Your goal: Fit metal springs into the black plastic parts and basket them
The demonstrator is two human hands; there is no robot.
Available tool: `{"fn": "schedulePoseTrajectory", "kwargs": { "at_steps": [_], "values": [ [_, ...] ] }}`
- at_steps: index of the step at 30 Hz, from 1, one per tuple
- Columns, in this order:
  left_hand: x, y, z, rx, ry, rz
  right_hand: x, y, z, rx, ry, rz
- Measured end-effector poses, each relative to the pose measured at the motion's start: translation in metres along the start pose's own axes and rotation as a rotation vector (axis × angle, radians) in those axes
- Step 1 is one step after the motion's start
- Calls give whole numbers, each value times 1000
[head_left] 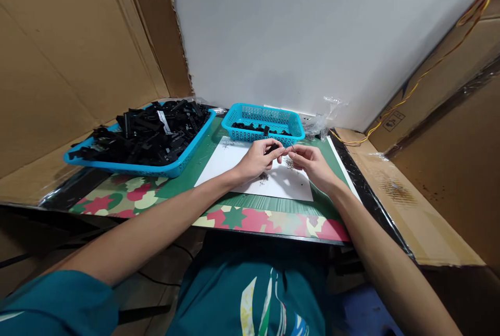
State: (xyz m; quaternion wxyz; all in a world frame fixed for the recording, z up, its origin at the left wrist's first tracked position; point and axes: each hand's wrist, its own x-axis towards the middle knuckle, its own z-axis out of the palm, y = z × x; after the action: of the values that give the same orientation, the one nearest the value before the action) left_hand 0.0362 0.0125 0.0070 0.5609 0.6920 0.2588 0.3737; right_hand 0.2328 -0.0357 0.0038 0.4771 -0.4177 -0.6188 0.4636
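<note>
Fingers of the left hand [255, 161] are pinching a small black part [271, 149], those of the right hand [310, 164] pressing together, on what I cannot tell, over white paper [216, 163] probably keeping loose bits [289, 162] visible; left blue tray [166, 171] and far blue basket [269, 112] are sitting within reach

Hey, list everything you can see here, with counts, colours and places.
Big basket: one, blue, left
Small basket: one, blue, back
Parts: too many to count, black, in both baskets
Paper: one, white, on mat
Tiny bits: uncountable, dark, on paper
Mat: one, green, patterned front strip, under paper
Plastic: count unclear, clear, beside small basket
Wires: several, yellow and red, right
Cardboard: several pieces, brown, both sides
Wall: one, pale grey, behind
Shirt: one, teal, bottom
Left hand: one, over paper, holding a black part
Right hand: one, beside it, grip unclear
</note>
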Motion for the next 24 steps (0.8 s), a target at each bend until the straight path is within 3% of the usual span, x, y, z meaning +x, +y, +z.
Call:
{"fn": "schedulePoseTrajectory", "kwargs": {
  "at_steps": [15,24],
  "values": [
    [7,-3,-7,-120,-21,-34,3,5,-5,-93,228,-65],
    [10,-9,-13,-1,44,-7,2,0,-10,-112,291,-35]
  ]
}}
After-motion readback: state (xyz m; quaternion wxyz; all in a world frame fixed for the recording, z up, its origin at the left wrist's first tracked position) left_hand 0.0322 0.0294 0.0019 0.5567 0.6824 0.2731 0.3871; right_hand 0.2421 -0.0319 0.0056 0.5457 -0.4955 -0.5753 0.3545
